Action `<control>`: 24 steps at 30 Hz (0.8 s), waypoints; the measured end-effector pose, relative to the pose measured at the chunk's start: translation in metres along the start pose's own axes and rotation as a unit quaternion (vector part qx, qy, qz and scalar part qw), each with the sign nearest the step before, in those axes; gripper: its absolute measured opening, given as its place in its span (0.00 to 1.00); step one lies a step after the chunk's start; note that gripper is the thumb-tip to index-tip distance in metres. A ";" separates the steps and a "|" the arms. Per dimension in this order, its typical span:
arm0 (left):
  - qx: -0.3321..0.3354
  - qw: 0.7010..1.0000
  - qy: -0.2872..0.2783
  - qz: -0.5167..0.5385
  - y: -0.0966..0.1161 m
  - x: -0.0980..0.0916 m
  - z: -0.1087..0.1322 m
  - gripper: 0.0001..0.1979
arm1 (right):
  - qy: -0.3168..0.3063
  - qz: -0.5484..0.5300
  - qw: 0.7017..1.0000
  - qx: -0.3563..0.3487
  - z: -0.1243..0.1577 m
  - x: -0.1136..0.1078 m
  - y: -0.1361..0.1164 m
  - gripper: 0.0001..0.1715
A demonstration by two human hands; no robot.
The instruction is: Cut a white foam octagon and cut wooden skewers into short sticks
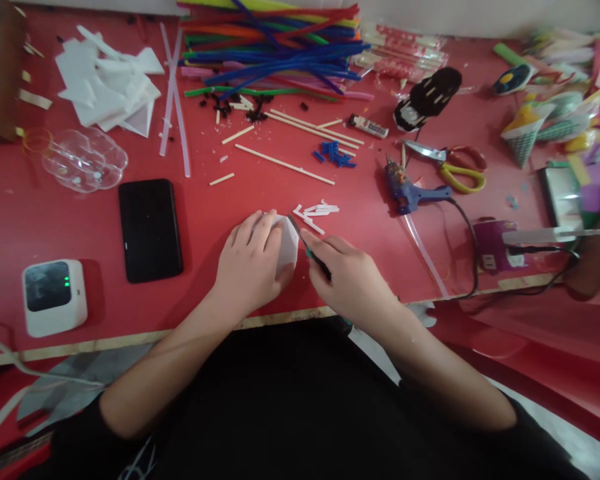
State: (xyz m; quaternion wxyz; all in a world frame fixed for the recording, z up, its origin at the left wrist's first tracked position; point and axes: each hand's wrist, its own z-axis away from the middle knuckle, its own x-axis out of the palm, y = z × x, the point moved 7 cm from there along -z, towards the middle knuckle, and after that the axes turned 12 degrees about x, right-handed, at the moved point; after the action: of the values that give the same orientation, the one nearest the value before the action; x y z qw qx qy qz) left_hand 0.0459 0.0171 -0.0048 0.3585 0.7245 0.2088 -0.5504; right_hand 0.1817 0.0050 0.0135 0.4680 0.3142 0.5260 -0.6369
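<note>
On the far left of the desk (30, 220), at eight o'clock from the hands, sits a white box (54, 297) with a green light. A black phone (150, 229) lies face up at nine o'clock from them. Up at eleven o'clock lie a clear tray (85, 160) and a heap of white scraps (110, 83).

Near the front edge, the left hand (253, 263) lies flat, palm down, with its fingers loosely together, pressing on a small white sheet (287, 247). It pins the sheet rather than gripping it. The sheet shows only at the hand's three o'clock side; the rest is under the fingers. It looks thin and light, stiff enough to lie flat but easy to dent or tear, and likely to slide on the smooth desk. It is best held by pressing down on its face, with the fingertips kept back from the edge.

Touching that edge is the tip of a thin knife (307, 247), its blade slanted toward eleven o'clock. The right hand (350, 283) is closed around its handle like a pen.

At twelve o'clock, just beyond the sheet, lie short white strips (317, 212). Farther up are wooden sticks (285, 165) and a spread of pipe cleaners (275, 53). At two o'clock lie a blue glue gun (410, 193) and scissors (455, 167), well apart from the hands.
</note>
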 end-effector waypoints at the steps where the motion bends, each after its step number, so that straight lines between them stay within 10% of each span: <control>1: 0.001 1.000 0.002 0.000 0.000 0.000 0.000 0.30 | -0.001 0.001 1.000 -0.001 0.000 0.000 0.000 0.31; 24: 0.023 0.999 0.030 -0.003 0.001 0.001 0.000 0.30 | -0.098 0.192 0.975 0.053 -0.004 0.004 -0.019 0.33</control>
State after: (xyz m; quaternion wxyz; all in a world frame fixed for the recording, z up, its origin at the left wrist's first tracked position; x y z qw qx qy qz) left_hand 0.0468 0.0166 -0.0056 0.3339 0.7480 0.2094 -0.5341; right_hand 0.1621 0.0077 0.0158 0.6138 0.3697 0.3725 -0.5898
